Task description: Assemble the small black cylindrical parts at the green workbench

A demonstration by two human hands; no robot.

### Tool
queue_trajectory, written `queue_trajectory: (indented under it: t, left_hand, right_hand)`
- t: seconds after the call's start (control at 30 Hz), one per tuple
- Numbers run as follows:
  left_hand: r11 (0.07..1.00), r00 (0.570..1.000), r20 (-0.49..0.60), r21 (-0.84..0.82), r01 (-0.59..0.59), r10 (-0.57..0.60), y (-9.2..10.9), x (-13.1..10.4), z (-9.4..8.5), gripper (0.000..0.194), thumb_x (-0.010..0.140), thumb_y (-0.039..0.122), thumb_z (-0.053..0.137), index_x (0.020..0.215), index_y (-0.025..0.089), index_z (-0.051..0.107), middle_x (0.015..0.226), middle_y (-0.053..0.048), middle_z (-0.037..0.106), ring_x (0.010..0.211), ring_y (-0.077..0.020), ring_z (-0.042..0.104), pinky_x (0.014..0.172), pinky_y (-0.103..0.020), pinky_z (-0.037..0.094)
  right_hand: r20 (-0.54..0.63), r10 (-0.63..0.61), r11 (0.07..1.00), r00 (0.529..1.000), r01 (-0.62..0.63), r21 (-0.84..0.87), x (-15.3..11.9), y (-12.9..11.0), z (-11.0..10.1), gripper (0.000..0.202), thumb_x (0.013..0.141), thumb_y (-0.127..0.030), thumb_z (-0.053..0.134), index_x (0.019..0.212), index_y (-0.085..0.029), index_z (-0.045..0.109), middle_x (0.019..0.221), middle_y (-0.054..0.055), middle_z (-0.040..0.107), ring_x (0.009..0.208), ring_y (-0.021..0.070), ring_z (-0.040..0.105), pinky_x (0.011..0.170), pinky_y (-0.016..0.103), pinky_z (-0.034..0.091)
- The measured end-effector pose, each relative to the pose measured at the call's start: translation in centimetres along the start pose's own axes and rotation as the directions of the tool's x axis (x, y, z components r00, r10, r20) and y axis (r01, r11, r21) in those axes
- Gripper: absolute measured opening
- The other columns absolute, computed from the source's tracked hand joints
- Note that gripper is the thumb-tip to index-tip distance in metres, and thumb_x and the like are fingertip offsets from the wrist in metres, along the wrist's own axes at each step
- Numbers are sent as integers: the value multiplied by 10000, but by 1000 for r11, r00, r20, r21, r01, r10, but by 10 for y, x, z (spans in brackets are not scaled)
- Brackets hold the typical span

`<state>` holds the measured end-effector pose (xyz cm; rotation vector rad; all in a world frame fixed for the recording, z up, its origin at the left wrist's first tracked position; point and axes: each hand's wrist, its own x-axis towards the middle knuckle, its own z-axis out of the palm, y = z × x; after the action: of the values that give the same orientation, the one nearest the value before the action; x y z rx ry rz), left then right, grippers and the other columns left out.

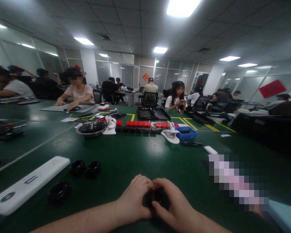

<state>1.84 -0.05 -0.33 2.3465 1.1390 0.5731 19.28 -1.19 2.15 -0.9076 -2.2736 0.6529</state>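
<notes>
Near the front edge of the view, my left hand [135, 198] and my right hand [172, 201] curve round a dark, round black piece [157, 196] from both sides. Its exact kind is not clear, since my fingers cover much of it. My fingertips meet at the far side, and my right thumb lies across the near part. To the left on the green table lie three glossy black ring-shaped pieces: a nearer ring [59, 193], a farther ring [77, 168] and another ring [94, 169] beside it.
A long white bar [36, 181] lies at left. Farther back stand a metal bowl [91, 132], a red-and-black strip [138, 124], a white clip-like stand [171, 134] and a blue basket [188, 133]. A pixelated item [235, 181] is at right. Several people sit beyond.
</notes>
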Motion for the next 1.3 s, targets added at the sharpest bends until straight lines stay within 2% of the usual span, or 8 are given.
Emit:
queue_trajectory:
  t: [0.17, 0.33, 0.4, 0.57, 0.67, 0.87, 1.0, 1.3]
  left_hand:
    - [1000, 1000, -20, -6, -3, 3, 0, 0, 1, 316, 583, 286, 696, 854, 200, 558, 904, -5, 543, 864, -206, 490, 846, -348, 354]
    - [1000, 1000, -21, -18, -8, 7, -4, 0, 3, 329, 561, 278, 723, 834, 196, 558, 934, -10, 554, 900, -216, 490, 927, -385, 296]
    - [1000, 1000, -20, -19, 0, -1, -5, 0, 4, 336, 563, 278, 718, 848, 202, 558, 933, -11, 550, 892, -214, 491, 933, -391, 294]
    - [999, 999, -17, -15, 29, -29, -7, 0, 6, 317, 575, 284, 703, 845, 204, 559, 914, 0, 537, 878, -199, 490, 967, -398, 257]
    - [999, 999, -17, -33, 30, -31, -6, 0, 5, 369, 561, 299, 720, 878, 205, 557, 920, -2, 541, 886, -205, 491, 978, -410, 240]
    - [999, 1000, -12, -37, 16, -17, -1, -1, 1, 356, 590, 310, 717, 889, 209, 554, 934, -14, 554, 888, -214, 500, 959, -423, 256]
    - [1000, 1000, -18, -12, 11, -12, 0, 0, 2, 332, 578, 260, 716, 864, 196, 560, 898, -9, 548, 856, -203, 504, 941, -407, 280]
    - [999, 999, 0, -34, 38, -38, 1, 1, 0, 337, 566, 263, 718, 861, 193, 571, 904, -3, 545, 879, -207, 490, 963, -405, 257]
  right_hand:
    - [-6, -89, 996, 996, 89, -2, 0, -3, -2, 428, 651, -88, 472, 1072, -159, 451, 957, 91, 576, 848, 209, 553, 766, 359, 469]
    - [23, 111, 993, 994, -109, -51, 4, -3, -1, 411, 632, -147, 586, 1028, -144, 479, 965, 106, 560, 862, 245, 533, 766, 412, 454]
    - [48, 126, 991, 991, -123, -45, 4, -2, -1, 365, 639, -145, 587, 994, -151, 501, 926, 93, 571, 830, 234, 535, 749, 399, 457]
    - [48, -54, 998, 997, 54, -11, 2, 1, -2, 366, 660, -138, 512, 1024, -176, 498, 907, 77, 585, 798, 206, 537, 735, 350, 454]
    - [47, -92, 996, 995, 93, -17, 3, 2, -2, 389, 648, -171, 514, 1036, -172, 493, 905, 80, 582, 812, 222, 532, 736, 365, 449]
    - [25, 59, 996, 998, -57, -67, 4, -2, -3, 350, 662, -230, 585, 991, -156, 490, 907, 88, 552, 808, 231, 514, 727, 388, 440]
    - [53, 91, 993, 994, -86, -82, 4, -4, -4, 294, 679, -185, 578, 962, -166, 502, 888, 75, 559, 815, 224, 513, 741, 382, 435]
    - [23, -145, 989, 989, 144, 19, 2, 0, -2, 322, 677, -134, 466, 997, -158, 492, 874, 79, 561, 785, 197, 522, 709, 328, 454]
